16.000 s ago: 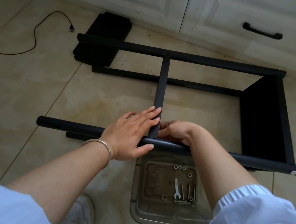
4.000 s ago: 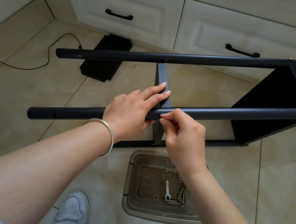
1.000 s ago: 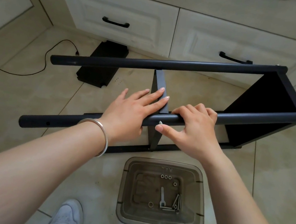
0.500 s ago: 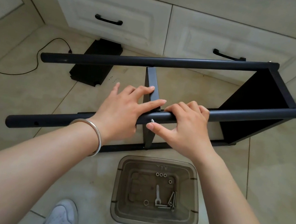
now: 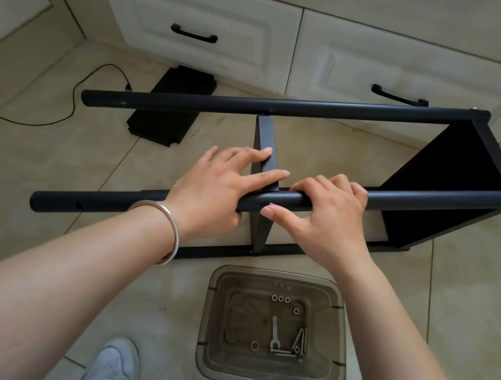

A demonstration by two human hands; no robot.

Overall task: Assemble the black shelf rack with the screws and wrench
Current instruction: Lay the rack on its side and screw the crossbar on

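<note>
The black shelf rack lies on its side on the floor, with its near pole [image 5: 421, 199] raised and a black shelf panel [image 5: 448, 175] fixed at the right end. A cross bar [image 5: 266, 136] meets the near pole at its middle. My left hand [image 5: 220, 185] rests over that joint, fingers straight along the cross bar. My right hand [image 5: 327, 215] curls its fingers over the near pole just right of the joint. Its thumb touches a small screw [image 5: 270, 205] in the pole. The wrench [image 5: 274, 331] and spare screws [image 5: 299, 342] lie in a plastic bin [image 5: 209, 314].
The bin stands on the tiles between my shoes [image 5: 111, 368], with washers [image 5: 280, 298] in it. A loose black panel [image 5: 170, 105] and a cable [image 5: 70, 108] lie at the back left. White drawers [image 5: 205, 11] close the far side behind the rack's far pole [image 5: 320, 110].
Four seconds ago my right hand pinched at the joint; now its fingers wrap the pole with the thumb on the screw. In the last second both hands kept their places.
</note>
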